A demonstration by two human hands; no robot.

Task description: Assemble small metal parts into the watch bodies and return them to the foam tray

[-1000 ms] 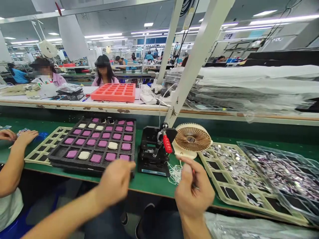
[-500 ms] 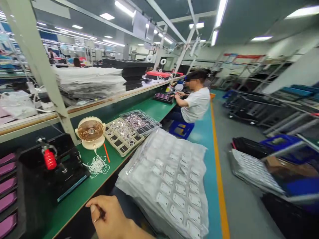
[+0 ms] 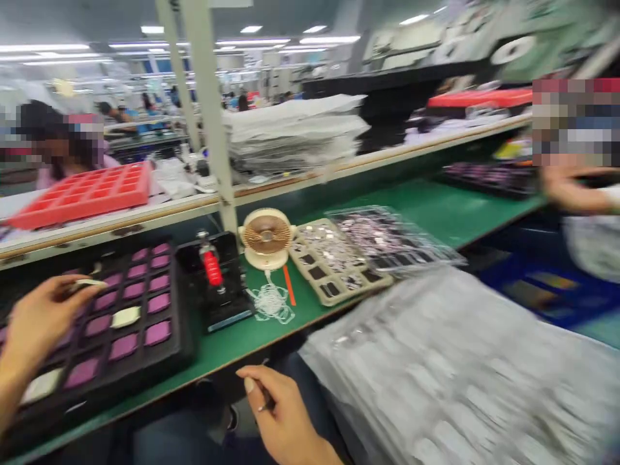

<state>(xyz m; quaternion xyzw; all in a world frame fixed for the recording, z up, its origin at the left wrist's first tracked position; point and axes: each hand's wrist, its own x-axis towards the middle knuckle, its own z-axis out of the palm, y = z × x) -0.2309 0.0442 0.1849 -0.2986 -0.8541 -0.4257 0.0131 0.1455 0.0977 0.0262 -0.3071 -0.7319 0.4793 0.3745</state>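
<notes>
My left hand (image 3: 46, 320) hovers over a black foam tray (image 3: 169, 323) of pink and cream pads, pinching a small cream piece (image 3: 88, 283) at its fingertips. My right hand (image 3: 283, 410) sits low at the bench's front edge, fingers curled on a thin metal item (image 3: 265, 403), which is blurred and mostly hidden. Between the hands stands a small black press with a red handle (image 3: 212, 268). A bundle of white cord (image 3: 271, 302) lies beside it.
On the green bench (image 3: 436, 200) are a round tan fan (image 3: 266, 234), an orange stick (image 3: 289, 284), a beige tray (image 3: 334, 261) and a clear tray (image 3: 387, 236) of shiny pieces. A large bagged stack (image 3: 460, 374) lies at front right. A co-worker's hand (image 3: 566, 190) shows at right.
My view has swung back left from the far-right aisle. My left hand has returned over the foam tray with a cream piece in its fingertips. My right hand stays low, holding its thin item.
</notes>
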